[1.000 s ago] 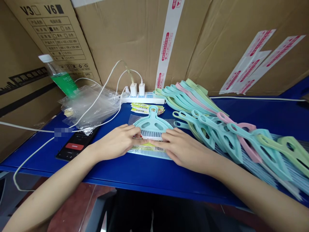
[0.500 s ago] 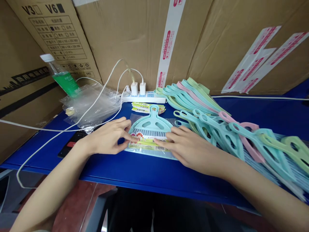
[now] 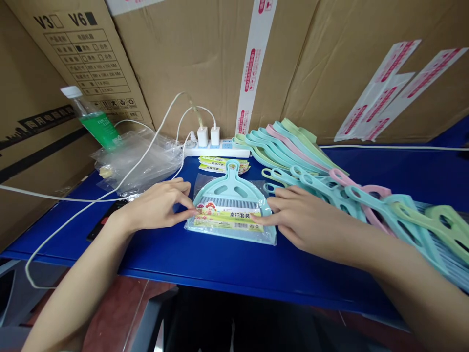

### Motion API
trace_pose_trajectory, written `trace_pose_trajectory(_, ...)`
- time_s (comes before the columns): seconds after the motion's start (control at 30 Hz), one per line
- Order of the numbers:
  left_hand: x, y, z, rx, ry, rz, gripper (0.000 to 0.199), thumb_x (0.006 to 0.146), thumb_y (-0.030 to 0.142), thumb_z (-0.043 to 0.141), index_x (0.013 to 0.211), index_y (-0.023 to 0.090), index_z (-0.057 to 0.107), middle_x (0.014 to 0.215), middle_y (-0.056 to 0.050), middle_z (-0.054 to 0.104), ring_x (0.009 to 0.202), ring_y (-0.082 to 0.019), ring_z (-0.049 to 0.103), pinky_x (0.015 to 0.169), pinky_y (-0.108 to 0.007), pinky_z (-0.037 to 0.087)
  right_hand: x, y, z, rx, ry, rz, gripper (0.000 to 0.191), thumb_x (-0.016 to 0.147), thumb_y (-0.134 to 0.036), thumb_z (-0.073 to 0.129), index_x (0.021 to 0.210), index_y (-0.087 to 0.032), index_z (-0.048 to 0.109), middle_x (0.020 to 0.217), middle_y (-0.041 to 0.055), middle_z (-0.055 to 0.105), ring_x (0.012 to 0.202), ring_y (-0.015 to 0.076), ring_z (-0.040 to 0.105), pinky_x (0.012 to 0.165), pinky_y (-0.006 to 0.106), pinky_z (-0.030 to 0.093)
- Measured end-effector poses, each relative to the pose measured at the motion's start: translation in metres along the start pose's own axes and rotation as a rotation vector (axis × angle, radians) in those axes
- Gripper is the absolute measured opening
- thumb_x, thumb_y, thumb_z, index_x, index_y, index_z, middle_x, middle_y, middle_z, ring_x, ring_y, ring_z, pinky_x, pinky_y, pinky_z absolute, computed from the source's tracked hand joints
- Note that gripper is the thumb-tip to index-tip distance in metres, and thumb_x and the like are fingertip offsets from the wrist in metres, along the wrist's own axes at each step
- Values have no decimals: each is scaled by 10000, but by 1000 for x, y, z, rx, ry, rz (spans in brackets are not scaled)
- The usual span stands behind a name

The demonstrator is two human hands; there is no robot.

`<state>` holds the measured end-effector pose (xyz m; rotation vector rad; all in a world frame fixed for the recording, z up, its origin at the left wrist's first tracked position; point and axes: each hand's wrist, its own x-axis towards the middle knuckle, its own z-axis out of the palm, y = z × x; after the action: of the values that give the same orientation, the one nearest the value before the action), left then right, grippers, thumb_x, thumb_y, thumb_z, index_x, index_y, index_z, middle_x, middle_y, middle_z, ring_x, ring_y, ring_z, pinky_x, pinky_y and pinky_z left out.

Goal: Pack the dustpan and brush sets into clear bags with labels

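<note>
A light-blue dustpan (image 3: 234, 184) lies on the table with a grey-bristled brush (image 3: 227, 202) set in it, both inside a clear plastic bag (image 3: 200, 183). Across its lower part sits a yellow and white printed label (image 3: 220, 220) with mushroom pictures. My left hand (image 3: 166, 205) pinches the bag's left edge beside the label, thumb and forefinger together. At the other side, my right hand (image 3: 298, 217) rests with its forefinger stretched out onto the label's right end, and its other fingers lie near the dustpan's right edge.
Dustpans (image 3: 293, 146) and brushes (image 3: 340, 195) in blue, green and pink are piled on the right. Spare labels (image 3: 216, 165) lie behind the bag, before a power strip (image 3: 220, 149). Left are plastic bags (image 3: 139, 156), a green-labelled bottle (image 3: 98, 127), a phone (image 3: 100, 227) and loose cables (image 3: 146, 151).
My right hand has slid rightward along the label, uncovering its printed text. My left hand has shifted slightly left to the bag's edge. The dustpan stays in place.
</note>
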<state>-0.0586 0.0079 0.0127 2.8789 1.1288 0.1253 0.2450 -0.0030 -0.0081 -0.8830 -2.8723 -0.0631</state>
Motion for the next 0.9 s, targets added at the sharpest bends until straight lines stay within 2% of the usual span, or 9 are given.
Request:
trace_pose_trajectory(0.1,1,1,1,-10,-11,-24,331,928,371,498,761,215,738,653,-3,526,645,-135,500,593,-250,392,-2,2,-2,14,-31,18,461,807,-30,440,949,-310,777,669,31,615,695,198,502,675,346,355)
trace_pose_trajectory(0.2,1,2,1,-32,-14,-36,354,930,357,469,709,207,703,630,2,550,619,-128,522,560,-239,371,-3,4,-4,19,-53,26,455,801,-34,446,949,-312,776,676,24,637,712,201,548,703,357,390)
trace_pose_trajectory(0.43,3,3,4,-88,-17,-102,333,907,338,439,705,204,666,668,13,633,565,-104,529,552,-228,344,-3,6,-7,74,-43,71,458,785,-24,436,945,-284,777,715,13,710,710,183,623,741,353,456)
trace_pose_trajectory(0.6,6,8,8,-110,-55,-220,258,865,369,497,721,210,641,552,46,558,478,-97,451,516,-233,291,-4,5,-7,99,-39,126,421,788,-53,429,923,-260,769,840,22,757,806,197,672,770,355,485)
trace_pose_trajectory(0.9,11,6,20,-331,-72,-323,200,806,354,513,671,207,519,499,76,511,455,-89,446,517,-223,293,-1,0,-9,111,-88,173,374,786,-67,417,874,-245,734,827,15,752,767,192,671,695,325,462)
